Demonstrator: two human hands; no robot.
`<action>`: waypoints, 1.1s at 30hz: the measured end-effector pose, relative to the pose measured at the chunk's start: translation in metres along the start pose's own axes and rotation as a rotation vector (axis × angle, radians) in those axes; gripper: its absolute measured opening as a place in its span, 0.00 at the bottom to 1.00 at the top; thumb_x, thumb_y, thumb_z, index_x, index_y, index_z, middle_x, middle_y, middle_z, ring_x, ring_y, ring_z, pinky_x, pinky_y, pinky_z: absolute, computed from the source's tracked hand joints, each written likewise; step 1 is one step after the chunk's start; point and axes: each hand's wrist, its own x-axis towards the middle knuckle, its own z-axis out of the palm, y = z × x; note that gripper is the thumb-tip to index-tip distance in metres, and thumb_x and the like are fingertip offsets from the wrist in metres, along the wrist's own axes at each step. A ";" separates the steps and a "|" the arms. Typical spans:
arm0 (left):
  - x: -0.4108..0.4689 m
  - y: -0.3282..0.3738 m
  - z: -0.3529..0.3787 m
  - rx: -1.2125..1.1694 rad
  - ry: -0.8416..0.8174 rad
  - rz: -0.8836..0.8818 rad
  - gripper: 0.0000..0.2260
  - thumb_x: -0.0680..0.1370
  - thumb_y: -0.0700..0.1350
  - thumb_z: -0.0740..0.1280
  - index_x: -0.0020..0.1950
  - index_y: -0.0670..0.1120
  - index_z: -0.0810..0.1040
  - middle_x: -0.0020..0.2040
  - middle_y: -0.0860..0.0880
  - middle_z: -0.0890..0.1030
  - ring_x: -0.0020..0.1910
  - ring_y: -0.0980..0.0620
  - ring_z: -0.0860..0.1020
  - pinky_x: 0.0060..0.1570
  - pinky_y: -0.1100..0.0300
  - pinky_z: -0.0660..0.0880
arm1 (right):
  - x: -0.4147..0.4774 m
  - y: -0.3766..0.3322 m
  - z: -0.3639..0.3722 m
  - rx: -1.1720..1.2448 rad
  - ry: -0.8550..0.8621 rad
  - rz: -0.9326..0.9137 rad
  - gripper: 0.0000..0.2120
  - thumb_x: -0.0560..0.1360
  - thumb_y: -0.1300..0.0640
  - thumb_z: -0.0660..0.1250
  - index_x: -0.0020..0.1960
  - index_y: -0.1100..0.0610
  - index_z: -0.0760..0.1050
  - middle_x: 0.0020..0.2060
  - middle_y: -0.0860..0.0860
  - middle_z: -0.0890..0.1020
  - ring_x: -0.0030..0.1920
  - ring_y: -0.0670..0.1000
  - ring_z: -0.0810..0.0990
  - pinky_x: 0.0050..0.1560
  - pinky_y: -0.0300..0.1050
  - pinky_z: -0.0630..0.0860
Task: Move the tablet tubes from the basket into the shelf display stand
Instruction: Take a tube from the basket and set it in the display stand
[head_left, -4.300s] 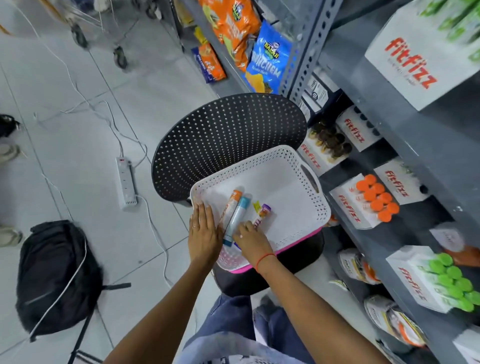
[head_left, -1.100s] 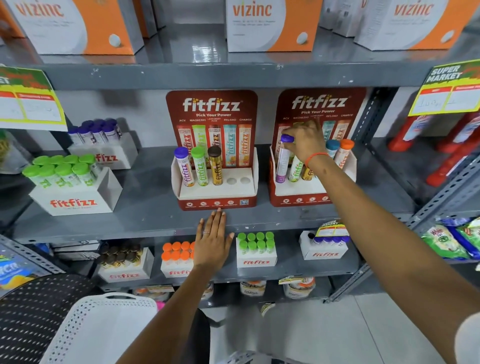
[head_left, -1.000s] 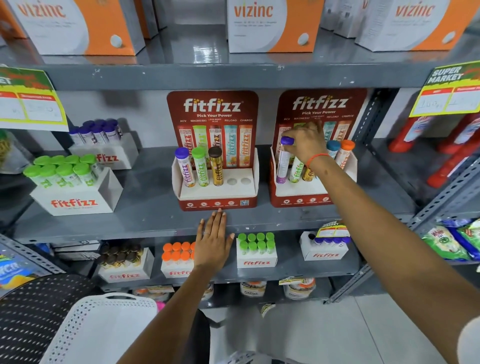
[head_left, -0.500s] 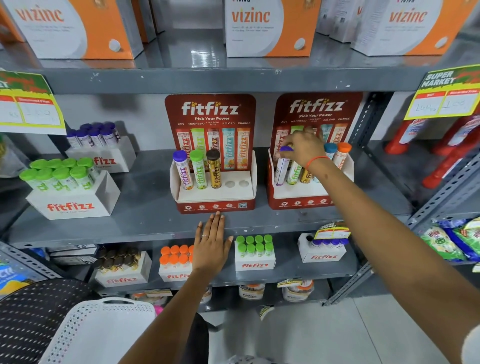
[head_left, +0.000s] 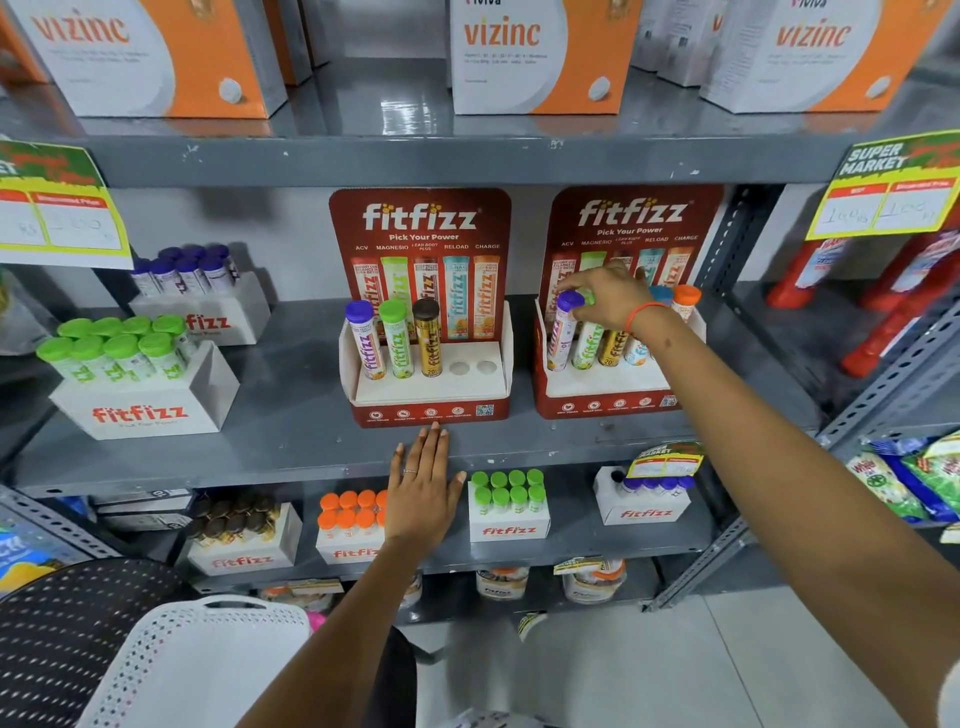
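Two red fitfizz display stands sit on the middle shelf. The right stand (head_left: 605, 387) holds several tubes; a purple-capped tube (head_left: 562, 332) stands in its leftmost slot, and the fingers of my right hand (head_left: 608, 299) rest on its cap. The left stand (head_left: 431, 392) carries purple, green and brown-capped tubes, with two round slots bare on its right. My left hand (head_left: 423, 488) lies flat, fingers spread, against the shelf's front edge below the left stand. The white perforated basket (head_left: 171, 660) is at the lower left; its inside is hidden.
White fitfizz trays of green-capped (head_left: 117, 353) and purple-capped tubes stand at the shelf's left. The lower shelf holds more trays of orange, green and brown tubes. Vizinc boxes (head_left: 524, 52) line the top shelf. Red bottles (head_left: 883, 306) stand to the right. A black perforated chair (head_left: 57, 634) supports the basket.
My right hand carried the purple-capped tube from the basket up to the right stand and lowered it into the leftmost slot. My left hand moved from the basket to the shelf edge.
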 end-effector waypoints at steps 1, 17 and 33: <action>0.000 0.000 0.000 -0.003 0.000 -0.004 0.34 0.78 0.61 0.33 0.76 0.44 0.56 0.75 0.45 0.60 0.75 0.47 0.55 0.72 0.46 0.45 | 0.000 -0.001 0.002 -0.025 0.019 0.012 0.22 0.72 0.52 0.70 0.65 0.50 0.72 0.63 0.60 0.74 0.67 0.61 0.65 0.67 0.62 0.67; 0.004 0.002 0.000 0.019 -0.023 0.020 0.33 0.78 0.61 0.34 0.76 0.44 0.54 0.76 0.45 0.59 0.75 0.47 0.53 0.72 0.47 0.43 | -0.002 0.006 0.011 0.070 0.062 0.017 0.20 0.74 0.57 0.67 0.66 0.50 0.71 0.65 0.59 0.73 0.67 0.61 0.64 0.66 0.59 0.66; -0.046 -0.034 -0.052 -0.376 0.507 -0.290 0.24 0.80 0.51 0.54 0.72 0.40 0.63 0.72 0.42 0.67 0.72 0.47 0.62 0.71 0.49 0.57 | -0.093 -0.153 0.164 0.549 0.463 -0.326 0.17 0.74 0.55 0.62 0.60 0.61 0.73 0.58 0.60 0.76 0.60 0.56 0.70 0.65 0.50 0.68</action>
